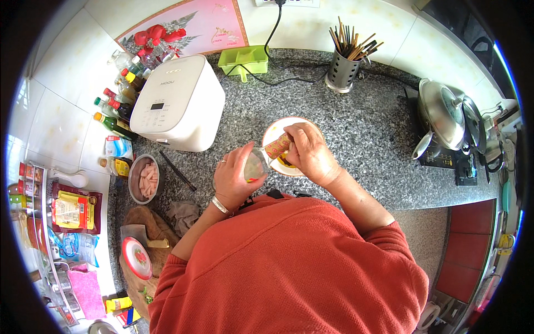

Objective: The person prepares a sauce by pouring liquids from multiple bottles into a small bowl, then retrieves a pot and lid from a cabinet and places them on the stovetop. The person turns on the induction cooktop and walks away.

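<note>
My left hand point(236, 177) is wrapped around a clear glass jar point(255, 166), tilted with its mouth towards the right. In my right hand point(311, 153) is a patterned, red and yellow packet or handle-like piece point(278, 147), its lower end at the jar's mouth; which of these it is I cannot tell. Beneath both lies a white plate or shallow bowl point(294, 122) with an orange rim, partly hidden by my right hand. Something yellow and dark shows in it.
A white rice cooker point(179, 100) stands behind left, near bottles and a metal bowl point(157, 190) of pink pieces. A cleaver point(133, 233) and a red-rimmed lid or plate point(137, 258) rest on a wooden board point(139, 217). Right are a chopstick holder point(343, 73) and lidded wok point(441, 115).
</note>
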Motion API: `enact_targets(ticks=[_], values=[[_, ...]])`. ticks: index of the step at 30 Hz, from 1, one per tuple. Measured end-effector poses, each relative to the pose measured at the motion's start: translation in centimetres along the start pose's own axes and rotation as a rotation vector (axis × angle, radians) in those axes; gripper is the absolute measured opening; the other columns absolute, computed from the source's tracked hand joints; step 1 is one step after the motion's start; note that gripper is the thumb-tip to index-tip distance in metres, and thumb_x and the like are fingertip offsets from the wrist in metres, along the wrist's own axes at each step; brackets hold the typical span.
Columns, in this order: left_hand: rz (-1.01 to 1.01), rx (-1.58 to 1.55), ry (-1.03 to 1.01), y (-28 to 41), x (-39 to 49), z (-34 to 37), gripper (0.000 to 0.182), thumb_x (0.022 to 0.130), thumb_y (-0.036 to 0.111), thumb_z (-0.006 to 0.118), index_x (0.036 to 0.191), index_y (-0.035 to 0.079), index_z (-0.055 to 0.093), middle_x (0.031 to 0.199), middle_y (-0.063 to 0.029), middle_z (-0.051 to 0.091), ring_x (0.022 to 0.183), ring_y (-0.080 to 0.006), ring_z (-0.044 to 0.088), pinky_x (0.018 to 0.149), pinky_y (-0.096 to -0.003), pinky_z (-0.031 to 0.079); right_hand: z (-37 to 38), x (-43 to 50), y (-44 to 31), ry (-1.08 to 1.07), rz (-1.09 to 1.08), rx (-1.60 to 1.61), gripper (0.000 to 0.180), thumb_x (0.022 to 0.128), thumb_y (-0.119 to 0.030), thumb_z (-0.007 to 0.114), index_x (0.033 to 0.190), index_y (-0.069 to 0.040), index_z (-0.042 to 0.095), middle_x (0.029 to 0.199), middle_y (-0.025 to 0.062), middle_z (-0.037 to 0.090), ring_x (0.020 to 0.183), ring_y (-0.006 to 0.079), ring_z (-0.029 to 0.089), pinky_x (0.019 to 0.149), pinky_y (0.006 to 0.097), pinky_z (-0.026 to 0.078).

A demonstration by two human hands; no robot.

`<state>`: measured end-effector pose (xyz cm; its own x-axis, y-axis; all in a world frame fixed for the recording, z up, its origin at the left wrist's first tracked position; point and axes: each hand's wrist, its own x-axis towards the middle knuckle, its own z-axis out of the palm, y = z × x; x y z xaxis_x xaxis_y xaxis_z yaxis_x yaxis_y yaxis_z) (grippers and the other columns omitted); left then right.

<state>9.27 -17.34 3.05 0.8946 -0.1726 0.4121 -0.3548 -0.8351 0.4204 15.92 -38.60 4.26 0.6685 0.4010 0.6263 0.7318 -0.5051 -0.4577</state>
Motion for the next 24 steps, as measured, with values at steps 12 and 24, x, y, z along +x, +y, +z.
enact_targets(ticks=[12,24], values=[[-0.007,-0.036,-0.017,0.5,-0.9,0.5,0.076,0.065,0.031,0.08,0.131,0.009,0.048,0.119,-0.0085,0.057,0.105,-0.0293,0.057,0.085,-0.0421,0.047,-0.9,0.1,0.5,-0.009,0.044,0.103,0.035,0.076,-0.003,0.062,0.109,0.0,0.053,0.093,0.0177,0.061,0.083,0.0355,0.063,0.076,0.0434,0.052],[-0.105,-0.21,0.04,0.7,-1.0,0.3,0.08,0.065,0.029,0.082,0.133,0.007,0.046,0.12,-0.0144,0.055,0.107,-0.0316,0.056,0.089,-0.0424,0.047,-2.9,3.2,-1.2,-0.147,0.466,0.608,0.017,0.096,-0.019,0.054,0.104,-0.005,0.057,0.073,0.0101,0.064,0.069,0.026,0.066,0.063,0.0373,0.052]])
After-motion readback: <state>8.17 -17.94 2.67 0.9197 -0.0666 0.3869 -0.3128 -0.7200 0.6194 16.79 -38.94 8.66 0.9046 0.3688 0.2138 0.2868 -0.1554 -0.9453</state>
